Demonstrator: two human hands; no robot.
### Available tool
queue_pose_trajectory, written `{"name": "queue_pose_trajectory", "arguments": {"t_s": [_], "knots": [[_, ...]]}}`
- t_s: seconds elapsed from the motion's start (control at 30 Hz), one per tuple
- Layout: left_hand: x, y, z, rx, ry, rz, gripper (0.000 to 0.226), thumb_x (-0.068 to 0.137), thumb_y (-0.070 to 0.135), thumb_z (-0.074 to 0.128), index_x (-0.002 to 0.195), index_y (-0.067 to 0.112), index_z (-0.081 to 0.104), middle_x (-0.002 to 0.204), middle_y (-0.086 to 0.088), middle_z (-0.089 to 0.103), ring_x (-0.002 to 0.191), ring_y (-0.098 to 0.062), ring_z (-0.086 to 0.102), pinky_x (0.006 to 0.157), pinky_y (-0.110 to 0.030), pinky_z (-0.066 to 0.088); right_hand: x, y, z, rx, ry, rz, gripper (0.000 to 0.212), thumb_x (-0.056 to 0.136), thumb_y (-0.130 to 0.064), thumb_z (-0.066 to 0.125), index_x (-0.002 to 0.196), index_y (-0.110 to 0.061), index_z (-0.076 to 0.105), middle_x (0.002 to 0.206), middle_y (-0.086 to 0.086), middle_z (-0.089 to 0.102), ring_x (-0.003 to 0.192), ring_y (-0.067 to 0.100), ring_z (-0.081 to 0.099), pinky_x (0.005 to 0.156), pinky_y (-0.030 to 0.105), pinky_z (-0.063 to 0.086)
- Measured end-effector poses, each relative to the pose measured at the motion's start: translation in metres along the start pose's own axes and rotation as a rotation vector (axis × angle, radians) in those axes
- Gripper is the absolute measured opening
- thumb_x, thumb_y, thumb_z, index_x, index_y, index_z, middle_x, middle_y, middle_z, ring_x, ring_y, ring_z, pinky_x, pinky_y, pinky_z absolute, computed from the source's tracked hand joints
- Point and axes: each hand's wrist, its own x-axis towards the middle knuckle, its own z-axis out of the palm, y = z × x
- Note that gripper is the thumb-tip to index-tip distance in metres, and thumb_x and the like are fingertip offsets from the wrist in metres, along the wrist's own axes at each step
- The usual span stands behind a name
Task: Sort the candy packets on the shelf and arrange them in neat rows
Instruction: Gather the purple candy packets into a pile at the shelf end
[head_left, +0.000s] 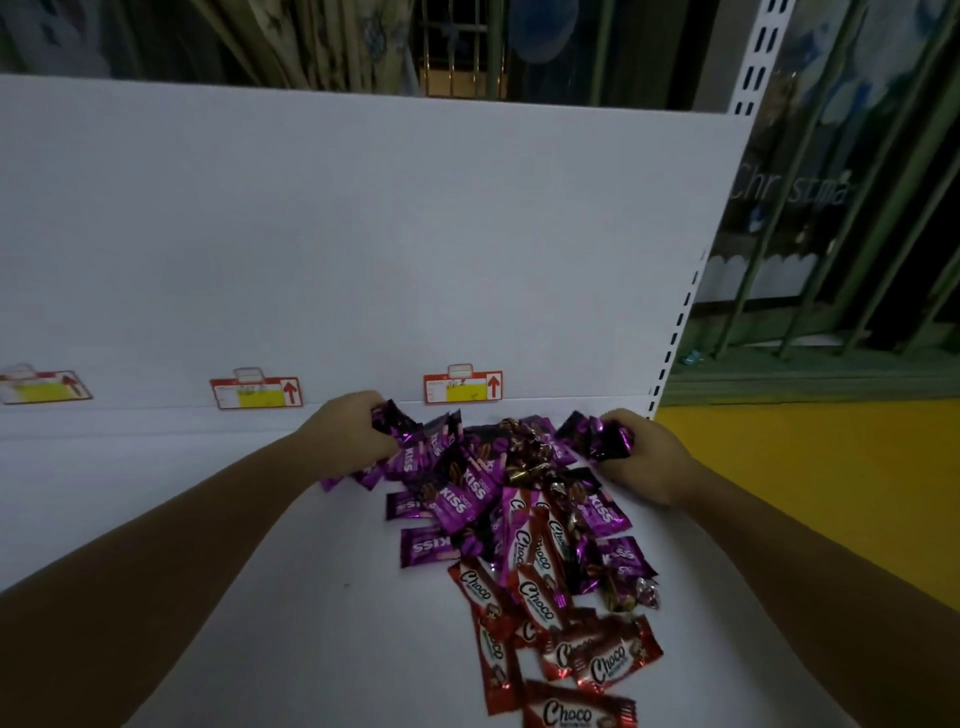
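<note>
White shelving fills most of the view: a flat shelf (208, 519) with a tall back panel (363, 234) behind it and a slotted upright (675, 322) at its right edge. Three price tags (463, 387), red-bordered with yellow patches and red arrows, stand along the foot of the back panel (the leftmost one is too blurred to read).

A loose pile of candy packets lies on the right part of the shelf, between the two hands. Purple Kiss packets (457, 499) make up its far and middle part, overlapping at all angles. Red Choco packets (535, 597) spread toward the near edge, several lying across one another. Gold twist-wrapped sweets (530, 452) sit in the far middle of the heap.

The left hand (353, 426) is at the pile's far left corner, its fingers curled round a purple bunch (395, 421). The right hand (644, 457) is at the far right corner, fingers curled round a second purple clutch (608, 436). Both forearms reach in from the bottom corners.

Beyond the shelf on the right are a yellow floor (805, 467) and green bars (831, 260).
</note>
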Motion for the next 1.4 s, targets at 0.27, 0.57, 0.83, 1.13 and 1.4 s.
{"name": "queue_pose_trajectory", "arguments": {"t_s": [0.27,0.57,0.83,1.13,1.4], "knots": [[0.002,0.002,-0.001,-0.209,-0.067,0.054,0.02,0.081,0.012,0.06,0.083,0.027,0.047,0.08,-0.006,0.059,0.064,-0.017,0.057,0.05,-0.027,0.047,-0.003,-0.002,0.003,0.126,0.125,0.092,0.02,0.074,-0.002,0.065,0.081,-0.019,0.059,0.074,0.003,0.062,0.064,0.017,0.055,0.052,0.026,0.037],[-0.034,0.015,-0.013,-0.004,0.203,0.062,0.028,0.069,0.019,0.066,0.091,0.027,0.052,0.079,0.005,0.059,0.074,-0.016,0.057,0.059,-0.023,0.042,0.011,-0.059,-0.023,0.116,0.18,-0.126,0.024,0.07,-0.006,0.065,0.065,-0.025,0.051,0.055,-0.004,0.053,0.052,0.011,0.051,0.048,0.024,0.036],[-0.118,-0.026,-0.054,0.576,0.292,-0.014,0.034,0.083,0.039,0.056,0.113,0.028,0.043,0.096,0.005,0.065,0.074,-0.017,0.055,0.063,-0.024,0.035,0.005,-0.162,0.052,-0.335,-0.37,-0.675,0.022,0.073,-0.034,0.066,0.083,-0.029,0.047,0.073,-0.011,0.053,0.07,0.01,0.053,0.056,0.024,0.04],[-0.287,-0.076,-0.123,0.665,0.357,-0.344,0.039,0.09,0.042,0.049,0.128,0.039,0.04,0.106,0.005,0.055,0.087,-0.018,0.058,0.074,-0.029,0.048,-0.032,-0.237,0.172,-0.305,-0.338,-1.042,0.028,0.083,-0.05,0.054,0.098,-0.027,0.05,0.085,-0.005,0.062,0.074,0.014,0.052,0.064,0.026,0.037],[-0.41,-0.13,-0.196,0.633,0.347,-0.479,0.032,0.089,0.038,0.055,0.12,0.031,0.047,0.11,0.001,0.062,0.091,-0.019,0.057,0.073,-0.03,0.046,-0.105,-0.367,0.249,-0.236,-0.425,-1.11,0.029,0.082,-0.05,0.056,0.073,-0.028,0.039,0.066,-0.012,0.047,0.06,0.009,0.047,0.051,0.024,0.03]]}}
